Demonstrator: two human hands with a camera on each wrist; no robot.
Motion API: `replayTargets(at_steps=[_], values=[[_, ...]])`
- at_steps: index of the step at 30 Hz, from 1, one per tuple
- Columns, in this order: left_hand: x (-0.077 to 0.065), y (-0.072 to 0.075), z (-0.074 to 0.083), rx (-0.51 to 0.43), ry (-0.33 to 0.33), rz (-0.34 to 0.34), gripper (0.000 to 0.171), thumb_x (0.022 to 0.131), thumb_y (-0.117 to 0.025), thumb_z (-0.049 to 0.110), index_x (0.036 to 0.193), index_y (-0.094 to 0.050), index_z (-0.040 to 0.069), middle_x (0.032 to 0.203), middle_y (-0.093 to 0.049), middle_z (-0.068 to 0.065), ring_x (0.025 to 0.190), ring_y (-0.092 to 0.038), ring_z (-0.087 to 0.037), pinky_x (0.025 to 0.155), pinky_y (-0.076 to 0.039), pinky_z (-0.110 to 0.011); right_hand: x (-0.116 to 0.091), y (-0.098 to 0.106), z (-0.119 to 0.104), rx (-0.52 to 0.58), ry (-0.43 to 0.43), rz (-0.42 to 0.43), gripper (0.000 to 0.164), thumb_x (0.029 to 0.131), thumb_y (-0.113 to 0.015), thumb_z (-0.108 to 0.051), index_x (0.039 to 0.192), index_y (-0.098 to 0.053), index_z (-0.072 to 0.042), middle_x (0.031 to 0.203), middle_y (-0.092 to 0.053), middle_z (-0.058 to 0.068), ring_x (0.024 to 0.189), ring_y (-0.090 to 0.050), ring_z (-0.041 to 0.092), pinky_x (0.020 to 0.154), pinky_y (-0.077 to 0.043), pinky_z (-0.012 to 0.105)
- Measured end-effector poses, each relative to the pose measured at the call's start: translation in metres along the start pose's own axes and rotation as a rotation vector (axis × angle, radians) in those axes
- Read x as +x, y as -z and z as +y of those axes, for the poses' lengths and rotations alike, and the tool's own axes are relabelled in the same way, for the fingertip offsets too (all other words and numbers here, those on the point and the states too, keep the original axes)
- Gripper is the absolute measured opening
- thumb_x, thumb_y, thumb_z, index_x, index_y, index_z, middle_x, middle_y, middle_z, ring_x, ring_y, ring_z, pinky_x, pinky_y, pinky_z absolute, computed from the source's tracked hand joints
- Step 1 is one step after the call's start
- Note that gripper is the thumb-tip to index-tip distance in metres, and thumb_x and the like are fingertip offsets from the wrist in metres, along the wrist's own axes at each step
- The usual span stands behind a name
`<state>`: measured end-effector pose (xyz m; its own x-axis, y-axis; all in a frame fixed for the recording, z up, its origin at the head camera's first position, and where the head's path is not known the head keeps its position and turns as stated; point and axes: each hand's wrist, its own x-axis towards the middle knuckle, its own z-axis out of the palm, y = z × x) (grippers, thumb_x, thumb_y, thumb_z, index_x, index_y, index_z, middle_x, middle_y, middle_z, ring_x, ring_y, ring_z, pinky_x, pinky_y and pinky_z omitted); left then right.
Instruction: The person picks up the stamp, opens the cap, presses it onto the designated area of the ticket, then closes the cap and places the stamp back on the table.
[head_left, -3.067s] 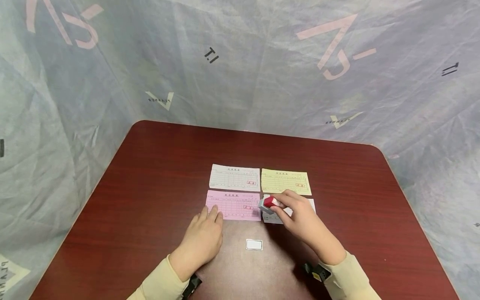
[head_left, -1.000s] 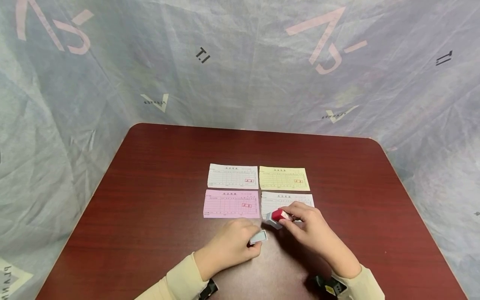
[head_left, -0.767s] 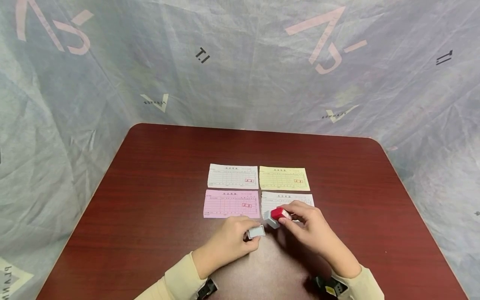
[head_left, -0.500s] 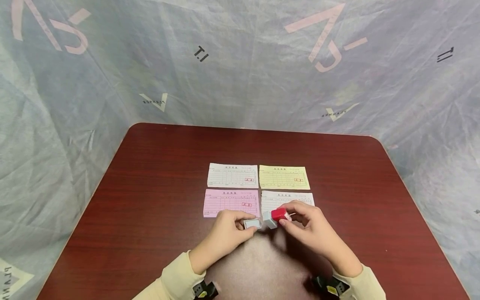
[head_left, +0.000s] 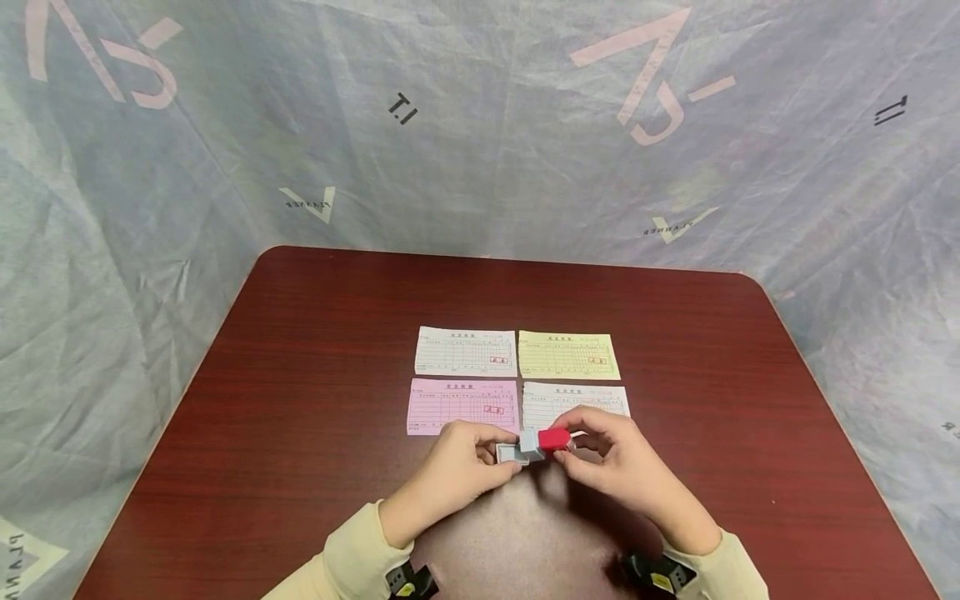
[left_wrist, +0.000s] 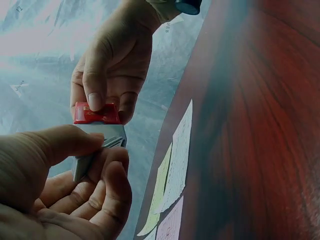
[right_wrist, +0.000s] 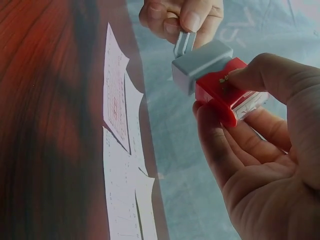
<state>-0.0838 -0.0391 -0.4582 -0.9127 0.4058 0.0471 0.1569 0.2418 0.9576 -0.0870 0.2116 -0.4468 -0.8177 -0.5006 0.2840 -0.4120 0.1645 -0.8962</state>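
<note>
My right hand [head_left: 618,454] holds a self-inking stamp [right_wrist: 220,82] by its red handle, thumb on top and fingers beneath. Its grey end points left. Between thumb and fingers, my left hand [head_left: 446,471] pinches a small grey rectangular cap [head_left: 507,453]. In the head view the cap meets the stamp's grey end; whether it is seated on it I cannot tell. Behind the hands lie a pink slip [head_left: 450,408], a yellow slip [head_left: 558,362] and a white slip [head_left: 457,350], each with a red mark. Fingers partly cover another white slip [head_left: 555,400].
The slips lie in two rows on a dark red wooden table [head_left: 315,333] with rounded far corners. A grey printed cloth [head_left: 480,150] hangs behind and at both sides. Each wrist wears a black device.
My left hand has left the pink slip, picked the cap up from the table and brought it against the stamp. The right hand has drawn the stamp back from the near white slip.
</note>
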Motion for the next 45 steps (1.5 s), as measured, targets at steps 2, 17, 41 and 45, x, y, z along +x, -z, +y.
replayTargets(at_steps=[2, 17, 41, 45], values=[[0.0003, -0.0005, -0.0006, -0.001, -0.002, -0.001, 0.028, 0.08, -0.083, 0.001, 0.106, -0.076, -0.004, 0.071, -0.066, 0.007, 0.059, -0.06, -0.005, 0.05, -0.048, -0.021, -0.0005, -0.0004, 0.0004, 0.005, 0.0, -0.009, 0.035, 0.084, -0.073, 0.015, 0.111, -0.068, -0.006, 0.102, -0.069, 0.009, 0.087, -0.069, 0.025, 0.078, -0.059, 0.039], [0.0013, -0.0035, -0.0025, -0.124, -0.018, -0.053, 0.03, 0.083, -0.078, -0.005, 0.113, -0.073, -0.007, 0.084, -0.071, -0.005, 0.07, -0.063, -0.008, 0.061, -0.053, -0.02, -0.001, -0.0027, -0.0004, 0.027, -0.032, -0.05, 0.03, 0.087, -0.073, 0.011, 0.11, -0.068, -0.008, 0.102, -0.069, 0.007, 0.089, -0.07, 0.025, 0.079, -0.059, 0.04], [0.0013, -0.0042, -0.0069, -0.014, -0.155, -0.093, 0.043, 0.093, -0.073, 0.003, 0.133, -0.062, -0.007, 0.086, -0.063, 0.005, 0.07, -0.055, -0.006, 0.06, -0.046, -0.021, -0.0023, -0.0009, -0.0005, 0.094, -0.06, -0.047, 0.023, 0.092, -0.072, 0.006, 0.113, -0.069, -0.003, 0.106, -0.07, 0.011, 0.091, -0.073, 0.03, 0.078, -0.059, 0.041], [0.0004, -0.0037, -0.008, -0.038, -0.144, -0.111, 0.043, 0.094, -0.071, 0.001, 0.135, -0.061, -0.007, 0.088, -0.065, 0.001, 0.074, -0.058, -0.007, 0.062, -0.049, -0.022, -0.0026, -0.0025, 0.002, 0.115, -0.067, -0.052, 0.023, 0.092, -0.071, 0.007, 0.113, -0.068, -0.002, 0.106, -0.071, 0.012, 0.09, -0.073, 0.031, 0.077, -0.059, 0.042]])
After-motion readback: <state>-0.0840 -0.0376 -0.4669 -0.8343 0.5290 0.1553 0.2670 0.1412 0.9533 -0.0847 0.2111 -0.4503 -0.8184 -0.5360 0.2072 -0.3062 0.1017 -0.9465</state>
